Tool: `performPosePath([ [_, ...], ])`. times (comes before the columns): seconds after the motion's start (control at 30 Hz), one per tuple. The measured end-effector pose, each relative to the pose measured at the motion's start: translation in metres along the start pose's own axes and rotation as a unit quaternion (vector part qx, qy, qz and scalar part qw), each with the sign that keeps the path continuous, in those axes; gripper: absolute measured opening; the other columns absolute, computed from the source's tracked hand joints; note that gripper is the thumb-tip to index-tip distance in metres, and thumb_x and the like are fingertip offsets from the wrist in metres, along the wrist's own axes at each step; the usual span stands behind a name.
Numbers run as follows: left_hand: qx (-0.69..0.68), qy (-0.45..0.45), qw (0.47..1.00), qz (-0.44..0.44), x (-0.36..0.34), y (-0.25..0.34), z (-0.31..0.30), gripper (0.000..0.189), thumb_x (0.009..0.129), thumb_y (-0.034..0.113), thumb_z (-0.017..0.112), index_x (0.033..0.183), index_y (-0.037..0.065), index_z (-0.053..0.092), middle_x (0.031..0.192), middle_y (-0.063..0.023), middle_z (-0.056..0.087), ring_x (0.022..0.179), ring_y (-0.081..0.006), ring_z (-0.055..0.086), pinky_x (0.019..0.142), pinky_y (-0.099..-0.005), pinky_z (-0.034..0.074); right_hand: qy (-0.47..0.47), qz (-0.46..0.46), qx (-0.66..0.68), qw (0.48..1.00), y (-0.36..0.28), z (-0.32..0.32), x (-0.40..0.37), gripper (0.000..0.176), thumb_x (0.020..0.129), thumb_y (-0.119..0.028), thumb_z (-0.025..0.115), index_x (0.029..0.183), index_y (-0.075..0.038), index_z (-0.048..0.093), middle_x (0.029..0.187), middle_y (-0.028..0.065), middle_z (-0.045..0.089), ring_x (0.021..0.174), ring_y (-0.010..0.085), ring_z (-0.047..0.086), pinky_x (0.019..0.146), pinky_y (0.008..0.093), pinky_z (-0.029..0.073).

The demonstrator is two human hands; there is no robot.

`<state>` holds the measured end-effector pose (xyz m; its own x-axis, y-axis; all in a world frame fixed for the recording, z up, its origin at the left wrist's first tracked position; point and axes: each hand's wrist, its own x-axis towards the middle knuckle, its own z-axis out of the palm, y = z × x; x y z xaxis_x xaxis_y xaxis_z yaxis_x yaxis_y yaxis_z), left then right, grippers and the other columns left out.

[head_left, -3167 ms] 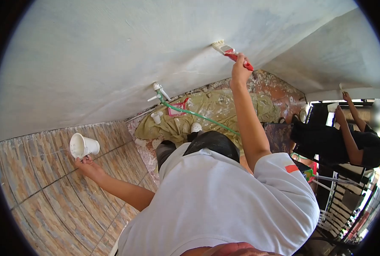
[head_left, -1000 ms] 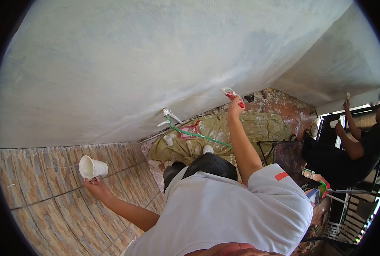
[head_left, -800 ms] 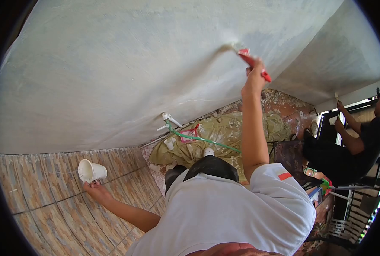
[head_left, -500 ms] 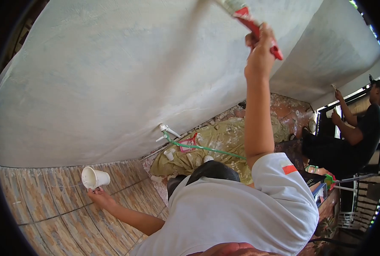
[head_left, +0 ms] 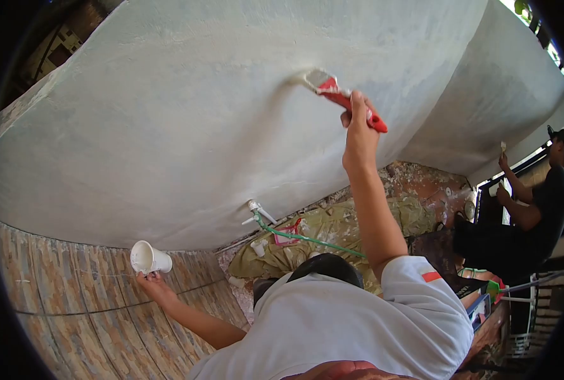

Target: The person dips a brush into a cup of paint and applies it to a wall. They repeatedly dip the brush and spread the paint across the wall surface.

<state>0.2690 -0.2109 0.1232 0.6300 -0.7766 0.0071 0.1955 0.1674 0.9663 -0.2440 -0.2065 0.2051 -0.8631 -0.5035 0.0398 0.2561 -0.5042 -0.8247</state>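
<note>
A red-handled paintbrush (head_left: 340, 97) is gripped in my right hand (head_left: 361, 126), its pale, paint-coated bristles against the whitish-grey wall (head_left: 199, 107). My fingers wrap round the handle, whose end sticks out to the right. Low on the left, my left hand (head_left: 157, 288) holds a white plastic cup (head_left: 160, 261) from below. The cup is tilted with its mouth facing me, and whitish paint coats its inside. Part of the left-hand grip is hidden behind the cup.
A tap (head_left: 256, 209) with a green hose (head_left: 313, 239) juts from the wall's foot. Below lies a paint-spattered tarp (head_left: 339, 221) with a small white cup (head_left: 258, 248). At right, another person (head_left: 535, 196) holds a brush near the adjoining wall. Stone-patterned tiles (head_left: 60, 285) cover the lower left.
My right hand has brought the paintbrush down and to the left, and its bristles now meet the wall. The cup stays in my left hand. The view has shifted slightly.
</note>
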Motion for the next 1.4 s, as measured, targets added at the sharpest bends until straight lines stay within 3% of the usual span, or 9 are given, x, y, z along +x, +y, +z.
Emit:
performPosePath([
  [0.1,-0.016,0.021,1.0,0.0,-0.002,0.007,0.009,0.027,0.088,0.031,0.047,0.096,0.006,0.05,0.089,-0.0015,0.051,0.073,-0.0102,0.042,0.061,-0.0246,0.033,-0.09,-0.157,0.099,0.978,-0.065,0.048,-0.002,0.024,0.089,-0.029,0.054,0.084,-0.005,0.056,0.068,-0.0021,0.047,0.059,0.0062,0.033,0.055,0.0214,0.026],
  [0.23,-0.027,-0.006,1.0,0.005,-0.002,-0.001,0.004,0.024,0.088,0.03,0.047,0.093,0.006,0.049,0.087,-0.0008,0.051,0.07,-0.0098,0.042,0.058,-0.0245,0.031,-0.103,-0.197,0.093,0.971,-0.06,0.053,0.005,0.024,0.089,-0.027,0.056,0.084,-0.003,0.058,0.062,-0.004,0.043,0.054,0.0039,0.036,0.048,0.0195,0.025],
  [0.57,-0.027,0.008,0.999,-0.032,-0.007,-0.012,-0.018,0.023,0.087,0.028,0.047,0.091,0.006,0.048,0.079,-0.0008,0.049,0.066,-0.0103,0.04,0.056,-0.0258,0.031,0.114,0.023,-0.162,0.98,0.163,-0.098,-0.033,0.027,0.09,-0.028,0.054,0.088,-0.002,0.061,0.067,-0.0042,0.047,0.06,0.0034,0.034,0.053,0.0219,0.029],
  [0.67,-0.034,-0.025,0.998,-0.04,-0.008,-0.009,-0.023,0.022,0.087,0.028,0.047,0.089,0.006,0.048,0.077,-0.0008,0.048,0.064,-0.0104,0.038,0.055,-0.0256,0.03,0.083,0.112,-0.116,0.983,0.113,-0.082,-0.019,0.027,0.089,-0.029,0.056,0.091,-0.002,0.06,0.069,-0.0038,0.048,0.06,0.0038,0.034,0.052,0.0219,0.029],
  [0.83,-0.038,0.01,0.999,-0.029,-0.013,-0.003,-0.012,0.023,0.088,0.029,0.047,0.089,0.006,0.047,0.076,-0.0007,0.047,0.064,-0.0107,0.037,0.056,-0.0255,0.029,-0.015,-0.088,0.017,0.996,-0.036,0.022,0.005,0.025,0.088,-0.029,0.056,0.087,-0.004,0.057,0.073,-0.0029,0.049,0.058,0.0047,0.034,0.054,0.0198,0.027],
  [0.97,-0.061,0.03,0.997,-0.035,-0.015,-0.003,-0.011,0.024,0.088,0.03,0.047,0.092,0.007,0.048,0.082,-0.0003,0.049,0.068,-0.0105,0.039,0.059,-0.0258,0.031,-0.089,-0.177,0.079,0.977,-0.068,0.055,0.014,0.026,0.09,-0.03,0.052,0.088,-0.004,0.057,0.069,-0.0009,0.049,0.058,0.0075,0.032,0.055,0.0224,0.026],
  [1.27,-0.045,0.048,0.997,-0.042,-0.016,-0.006,-0.031,0.031,0.086,0.031,0.047,0.103,0.005,0.05,0.102,-0.0036,0.053,0.088,-0.0142,0.048,0.068,-0.0301,0.035,0.072,0.037,-0.181,0.98,0.166,-0.105,-0.02,0.029,0.089,-0.03,0.055,0.094,-0.002,0.061,0.067,-0.0025,0.052,0.058,0.0065,0.039,0.054,0.0229,0.033],
  [1.33,-0.082,0.016,0.996,-0.044,-0.02,0.008,-0.029,0.026,0.084,0.028,0.05,0.097,0.005,0.05,0.095,-0.0028,0.053,0.083,-0.0126,0.047,0.066,-0.0286,0.035,0.057,-0.003,-0.271,0.961,0.198,-0.136,-0.027,0.029,0.088,-0.032,0.056,0.088,-0.004,0.061,0.075,-0.0023,0.059,0.051,0.0034,0.03,0.046,0.0217,0.022],
  [1.4,-0.131,0.021,0.991,-0.034,-0.022,0.02,-0.027,0.015,0.084,0.023,0.05,0.081,0.009,0.049,0.072,0.0022,0.046,0.065,-0.0095,0.042,0.058,-0.0262,0.033,-0.027,0.064,-0.278,0.958,0.182,-0.133,-0.035,0.03,0.089,-0.031,0.054,0.089,-0.002,0.062,0.074,-0.0009,0.059,0.057,0.0063,0.037,0.052,0.0241,0.031],
])
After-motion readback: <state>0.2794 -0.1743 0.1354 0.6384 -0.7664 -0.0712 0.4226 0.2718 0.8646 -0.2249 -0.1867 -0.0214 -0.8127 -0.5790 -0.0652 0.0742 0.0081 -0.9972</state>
